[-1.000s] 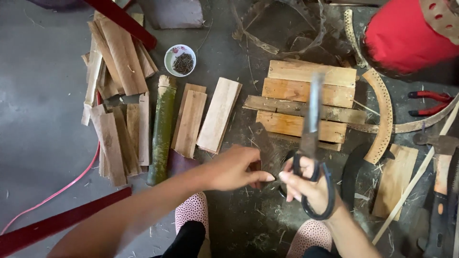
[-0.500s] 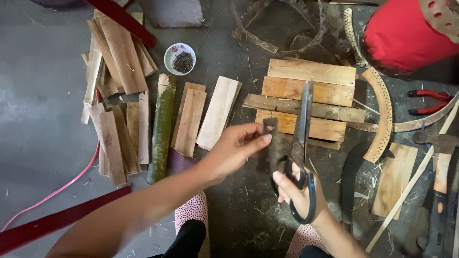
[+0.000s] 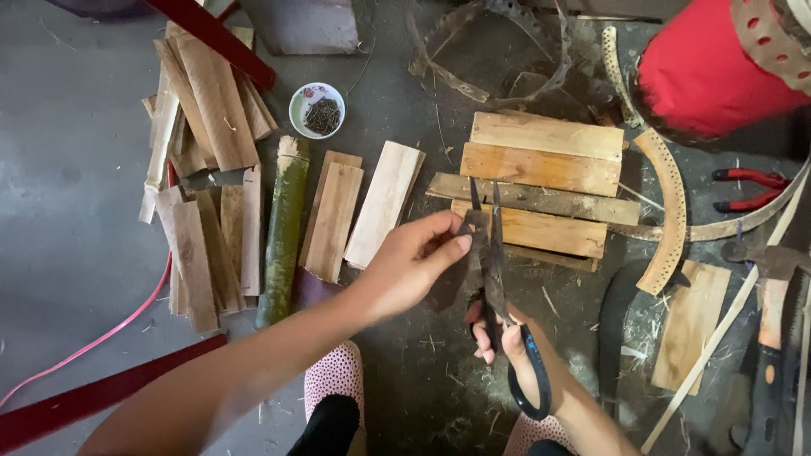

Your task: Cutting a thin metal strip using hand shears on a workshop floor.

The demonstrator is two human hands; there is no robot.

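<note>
My left hand [image 3: 405, 268] pinches a small dark flat strip [image 3: 473, 225] between thumb and fingers, above the dark floor. My right hand [image 3: 500, 336] grips black-handled scissors [image 3: 492, 279] by the loops. Their blades point away from me and are slightly apart, with the strip between them. Behind the blades lies a stack of wooden planks [image 3: 541, 160]. My feet in dotted slippers [image 3: 331, 382] show at the bottom.
A green bamboo section [image 3: 283, 232] and short boards [image 3: 384, 203] lie to the left, beside a pile of wood slats [image 3: 207, 118] and a bowl of nails [image 3: 317, 110]. On the right are a curved perforated strip [image 3: 672, 211], red-handled pliers [image 3: 748, 190], a hammer [image 3: 770, 279] and a red drum [image 3: 710, 67].
The scissors have shifted left and their blades have parted around the dark strip. My left hand has lifted the strip up and slightly away from me.
</note>
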